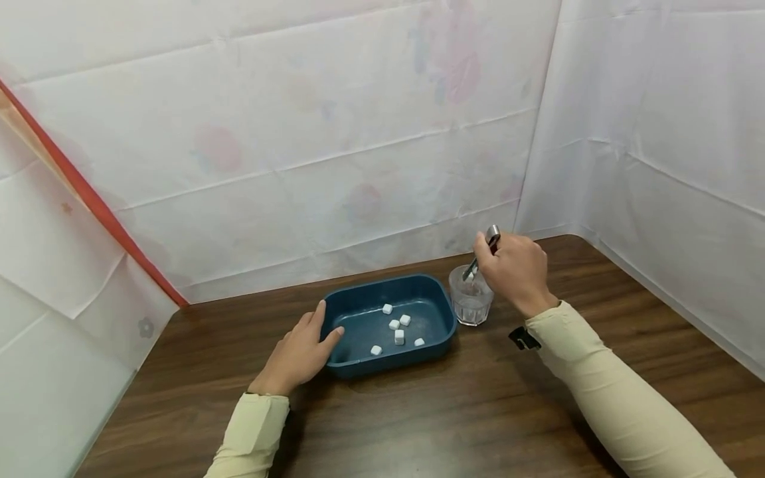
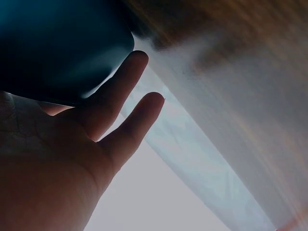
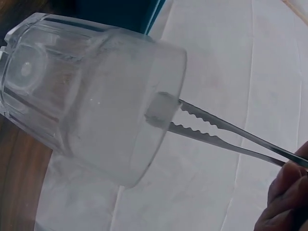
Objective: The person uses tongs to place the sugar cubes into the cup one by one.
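My left hand (image 1: pixel 301 352) rests against the left end of the dark blue tray (image 1: pixel 382 364), its thumb over the rim. In the left wrist view, two fingers (image 2: pixel 122 96) lie straight beside the tray wall. My right hand (image 1: pixel 515 269) grips metal tongs (image 1: pixel 491 238) above a clear glass (image 1: pixel 472 309) just right of the tray. In the right wrist view, the serrated tips of the tongs reach inside the rim of the glass, with a white cube (image 3: pixel 161 107) between them, blurred through the frosted wall. Several white cubes (image 1: pixel 399 337) lie in the tray.
The brown wooden table (image 1: pixel 418 425) carries the tray and glass near its back edge. White patterned sheeting (image 1: pixel 329 146) hangs behind the table and along its right side (image 1: pixel 687 199). A red strip (image 1: pixel 95 199) slants down at the left.
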`<state>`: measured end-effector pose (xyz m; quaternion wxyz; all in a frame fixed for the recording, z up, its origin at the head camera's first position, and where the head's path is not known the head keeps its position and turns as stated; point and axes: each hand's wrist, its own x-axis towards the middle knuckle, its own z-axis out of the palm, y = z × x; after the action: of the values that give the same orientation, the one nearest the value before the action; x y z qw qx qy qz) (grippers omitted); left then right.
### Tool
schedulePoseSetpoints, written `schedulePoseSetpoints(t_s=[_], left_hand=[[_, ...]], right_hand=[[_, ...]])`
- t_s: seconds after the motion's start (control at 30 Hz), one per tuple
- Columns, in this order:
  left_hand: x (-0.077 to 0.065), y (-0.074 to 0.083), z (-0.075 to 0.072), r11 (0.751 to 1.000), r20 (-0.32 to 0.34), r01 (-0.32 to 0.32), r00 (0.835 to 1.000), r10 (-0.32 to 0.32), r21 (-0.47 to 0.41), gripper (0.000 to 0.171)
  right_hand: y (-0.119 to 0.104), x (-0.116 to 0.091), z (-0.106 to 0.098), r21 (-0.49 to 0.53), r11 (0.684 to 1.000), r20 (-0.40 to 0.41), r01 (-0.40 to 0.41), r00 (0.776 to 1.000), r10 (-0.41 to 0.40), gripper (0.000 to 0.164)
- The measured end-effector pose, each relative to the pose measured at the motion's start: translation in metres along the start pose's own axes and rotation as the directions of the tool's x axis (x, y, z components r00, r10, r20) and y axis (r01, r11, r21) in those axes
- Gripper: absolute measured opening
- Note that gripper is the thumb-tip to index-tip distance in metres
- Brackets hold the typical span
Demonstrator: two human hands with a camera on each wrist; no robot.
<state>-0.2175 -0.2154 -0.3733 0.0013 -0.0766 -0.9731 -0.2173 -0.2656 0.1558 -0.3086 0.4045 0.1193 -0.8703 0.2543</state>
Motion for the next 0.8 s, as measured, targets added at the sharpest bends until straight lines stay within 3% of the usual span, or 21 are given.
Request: schedulePoseSetpoints(t_s=[0.8], left_hand=[[0.0031,0.0050,0.0004,1.000,0.000,0.012,1.000,-0.012,-0.007,0.080]], right_hand=[[0.0090,-0.0035,0.0104,-0.037,0.997,0.189,-0.062,0.980,0.068,0.050]])
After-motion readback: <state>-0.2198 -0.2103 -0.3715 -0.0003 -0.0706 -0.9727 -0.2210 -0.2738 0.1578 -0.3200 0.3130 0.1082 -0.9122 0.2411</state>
